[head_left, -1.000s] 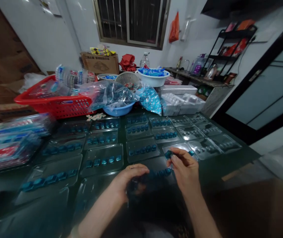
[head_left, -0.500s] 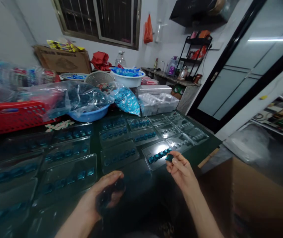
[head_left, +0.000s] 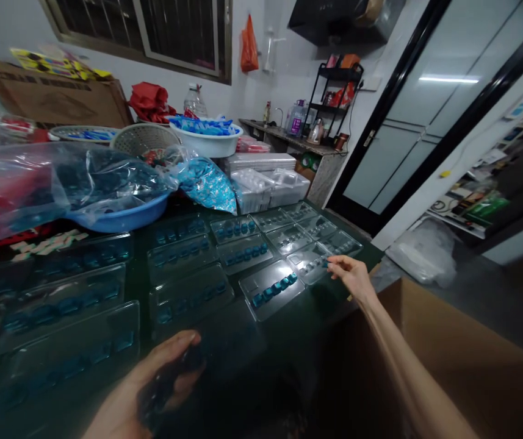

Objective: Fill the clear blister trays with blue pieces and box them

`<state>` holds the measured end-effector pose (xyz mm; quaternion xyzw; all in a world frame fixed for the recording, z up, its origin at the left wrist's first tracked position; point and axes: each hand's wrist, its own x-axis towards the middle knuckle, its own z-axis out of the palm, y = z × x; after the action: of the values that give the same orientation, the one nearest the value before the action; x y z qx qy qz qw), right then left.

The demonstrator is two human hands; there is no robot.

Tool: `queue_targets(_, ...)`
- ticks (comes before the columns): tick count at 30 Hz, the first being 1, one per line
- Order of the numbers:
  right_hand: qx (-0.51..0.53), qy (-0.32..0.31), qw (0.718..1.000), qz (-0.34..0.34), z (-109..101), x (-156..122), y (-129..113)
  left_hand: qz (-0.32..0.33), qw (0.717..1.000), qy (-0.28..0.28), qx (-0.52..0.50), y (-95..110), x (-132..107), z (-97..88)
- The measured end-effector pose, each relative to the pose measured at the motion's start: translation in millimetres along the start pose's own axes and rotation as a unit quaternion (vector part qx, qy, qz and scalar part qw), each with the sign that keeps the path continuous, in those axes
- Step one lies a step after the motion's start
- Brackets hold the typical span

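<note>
Blue pods [head_left: 270, 289] lined one row of the clear tray [head_left: 265, 274] left of our right hand [head_left: 351, 274], whose nearly closed fingertips [head_left: 333, 261] reached the adjoining tray [head_left: 302, 265], holding what we could not tell; farther trays [head_left: 288, 239] showed no pods. Our left hand [head_left: 124, 405] gripped a dark clump of pods [head_left: 165, 384].

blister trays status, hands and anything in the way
Left hand cupping dark clump, too dim to identify. Right hand at clear blister tray. Tray of blue pods alongside, not blocking.

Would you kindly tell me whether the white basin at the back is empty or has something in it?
It is not empty: the white basin holds a heap of blue items that rise above its rim.
</note>
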<state>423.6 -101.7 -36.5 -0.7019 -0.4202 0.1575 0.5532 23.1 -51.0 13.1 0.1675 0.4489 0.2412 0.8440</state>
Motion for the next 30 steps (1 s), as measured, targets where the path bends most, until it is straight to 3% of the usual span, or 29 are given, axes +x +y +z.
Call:
queue_targets(5, -0.105, -0.079, 0.991, -0.037, 29, 17, 2, -0.002, 1.0, -0.013, -0.007, -2, 4, 0.5)
queue_targets(10, -0.202, -0.117, 0.97, -0.066, 42, 25, -6, -0.004, 1.0, -0.008, -0.008, -2, 7, -5.3)
queue_targets(21, -0.362, -0.139, 0.916, -0.107, 57, 22, -16, -0.015, 0.999, -0.024, -0.018, -1, 6, -11.8)
queue_targets(27, -0.385, -0.167, 0.898, -0.132, 53, 20, -8, -0.012, 1.0, -0.018, -0.02, 0, 4, -13.4)
queue_targets(30, -0.385, -0.2, 0.889, -0.146, 48, 22, -6, -0.005, 1.0, 0.015, -0.022, 1, 1, -9.4)
